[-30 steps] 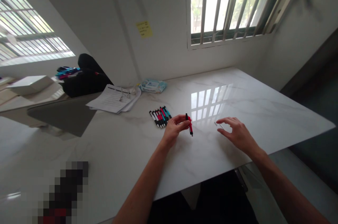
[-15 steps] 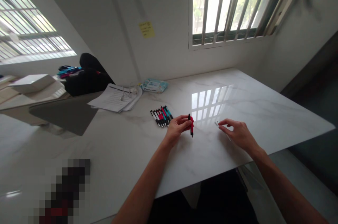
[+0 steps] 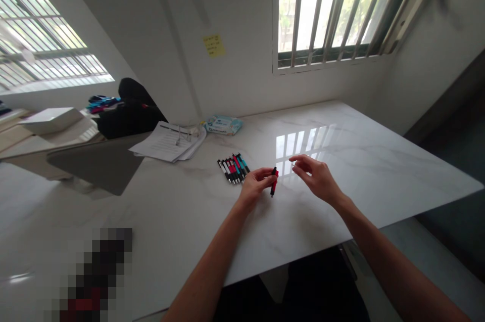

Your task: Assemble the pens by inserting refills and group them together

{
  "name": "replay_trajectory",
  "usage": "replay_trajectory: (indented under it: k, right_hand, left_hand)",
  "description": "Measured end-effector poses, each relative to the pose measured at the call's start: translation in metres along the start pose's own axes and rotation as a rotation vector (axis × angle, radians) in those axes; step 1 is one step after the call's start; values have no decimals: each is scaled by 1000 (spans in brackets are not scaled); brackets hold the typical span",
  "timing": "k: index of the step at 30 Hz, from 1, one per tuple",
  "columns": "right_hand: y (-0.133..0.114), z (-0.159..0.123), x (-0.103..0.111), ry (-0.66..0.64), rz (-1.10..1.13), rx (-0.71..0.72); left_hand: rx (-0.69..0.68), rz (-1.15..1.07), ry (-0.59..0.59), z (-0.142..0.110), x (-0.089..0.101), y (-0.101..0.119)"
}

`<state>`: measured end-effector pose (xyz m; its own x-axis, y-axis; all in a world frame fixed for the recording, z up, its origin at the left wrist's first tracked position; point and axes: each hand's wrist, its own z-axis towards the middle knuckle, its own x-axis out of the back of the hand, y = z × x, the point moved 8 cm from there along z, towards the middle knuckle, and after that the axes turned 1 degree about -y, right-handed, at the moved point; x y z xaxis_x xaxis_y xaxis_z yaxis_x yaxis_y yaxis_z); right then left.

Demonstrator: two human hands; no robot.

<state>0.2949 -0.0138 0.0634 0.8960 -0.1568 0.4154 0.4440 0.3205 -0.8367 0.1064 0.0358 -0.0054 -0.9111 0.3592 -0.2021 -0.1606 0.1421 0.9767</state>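
My left hand (image 3: 255, 188) is closed around a red and black pen (image 3: 273, 185), which it holds nearly upright above the table. To its right, my right hand (image 3: 312, 173) pinches thumb and forefinger on a small whitish piece (image 3: 293, 164), too small to name. A short gap separates that piece from the pen. Just beyond my left hand lies a row of several pens (image 3: 233, 168) with white, red, blue and black barrels, side by side on the marbled white table (image 3: 197, 231). My left hand hides part of the row's near right end.
Behind the pens sit a pack of wipes (image 3: 223, 125) and a stack of papers (image 3: 166, 142) with glasses on top. A grey panel (image 3: 98, 163) stands at left, near a white box (image 3: 49, 120). The table's front edge runs close to my body.
My right hand has moved left and slightly farther away, bringing the whitish piece closer to the pen. The pen in my left hand has tilted a little.
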Motion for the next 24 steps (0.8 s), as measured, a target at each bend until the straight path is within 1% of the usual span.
replay_trajectory:
  k: [3, 6, 9, 14, 18, 21, 24]
  right_hand:
    - [1, 6, -6, 4, 60, -23]
    - [-1, 11, -12, -16, 45, 19]
    - [0, 13, -17, -8, 62, 56]
    - [16, 10, -28, 19, 236, -31]
    - [16, 8, -38, -26, 279, -49]
    - [12, 8, -38, -63, 212, -48]
    - [13, 4, -25, -71, 116, -44]
  left_hand:
    - [-2, 23, -25, -1, -3, 1]
    - [-6, 40, -44, -3, -6, 4]
    - [-8, 31, -56, -4, -8, 6]
    - [-4, 33, -72, -5, -9, 6]
    - [-11, 39, -85, -5, -10, 6]
    - [-8, 29, -87, -4, -9, 5]
    - [-4, 18, -74, -3, -7, 5]
